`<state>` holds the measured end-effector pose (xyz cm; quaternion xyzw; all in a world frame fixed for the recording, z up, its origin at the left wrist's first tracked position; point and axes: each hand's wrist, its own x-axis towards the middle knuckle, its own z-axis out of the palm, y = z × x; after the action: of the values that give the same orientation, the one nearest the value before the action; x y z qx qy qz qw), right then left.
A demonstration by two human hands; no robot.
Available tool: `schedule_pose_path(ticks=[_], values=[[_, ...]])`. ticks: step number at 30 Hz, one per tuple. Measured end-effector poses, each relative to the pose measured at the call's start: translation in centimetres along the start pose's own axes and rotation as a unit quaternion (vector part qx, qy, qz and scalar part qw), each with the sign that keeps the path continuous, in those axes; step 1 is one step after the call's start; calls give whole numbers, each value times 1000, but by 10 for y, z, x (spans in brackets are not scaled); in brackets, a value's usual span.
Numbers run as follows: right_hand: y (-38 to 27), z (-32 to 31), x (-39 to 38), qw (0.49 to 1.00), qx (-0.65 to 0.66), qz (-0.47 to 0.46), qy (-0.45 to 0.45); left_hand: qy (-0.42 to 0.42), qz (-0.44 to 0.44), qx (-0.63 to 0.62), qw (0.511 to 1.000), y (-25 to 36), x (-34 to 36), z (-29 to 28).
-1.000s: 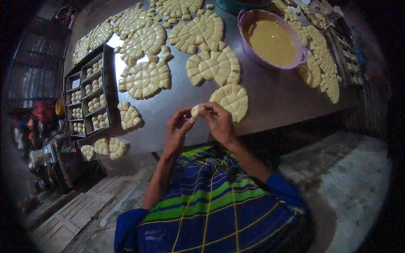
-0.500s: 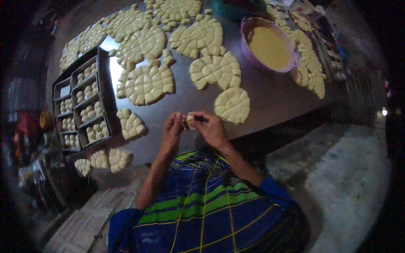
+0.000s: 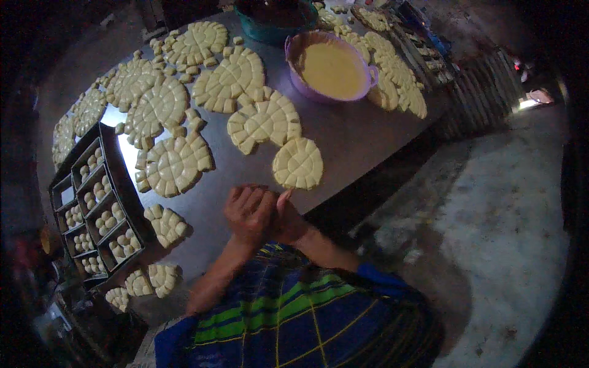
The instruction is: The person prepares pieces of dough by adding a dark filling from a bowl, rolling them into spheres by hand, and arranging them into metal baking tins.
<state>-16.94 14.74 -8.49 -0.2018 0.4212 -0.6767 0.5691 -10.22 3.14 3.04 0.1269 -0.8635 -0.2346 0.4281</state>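
Observation:
My left hand (image 3: 250, 211) is curled over my right hand (image 3: 289, 228) above the near edge of the table. The palms press together, with the right thumb sticking up between them. The small piece of dough seen in my fingers a moment ago is hidden between the hands. Just beyond them lies a round of pale dough (image 3: 298, 164), scored into segments. Behind it is a larger cut round (image 3: 265, 122) with pieces gone from its near side. To the left are another cut round (image 3: 175, 164) and a small cut slab (image 3: 165, 225).
A dark compartment tray (image 3: 127, 187) holding rows of dough balls stands at the left. At the back are a purple bowl (image 3: 307, 88) of yellow liquid and a teal basin (image 3: 257, 30). More cut dough (image 3: 392, 70) lies along the table's right side. Concrete floor (image 3: 485, 202) shows beyond the edge.
My hands have gone from pinching a small piece of dough in their fingertips to closing palm against palm around it. The view has swung, shifting the table's contents leftward in the picture.

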Motion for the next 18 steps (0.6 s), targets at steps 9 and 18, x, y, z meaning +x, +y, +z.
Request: schedule_pose_path(ticks=[9,18], values=[[-92,-34,8,949,296,73,-78,-59,-254,-450,854,11,30,71],[-304,-157,57,950,-276,-107,105,-135,-400,-424,801,16,25,109]])
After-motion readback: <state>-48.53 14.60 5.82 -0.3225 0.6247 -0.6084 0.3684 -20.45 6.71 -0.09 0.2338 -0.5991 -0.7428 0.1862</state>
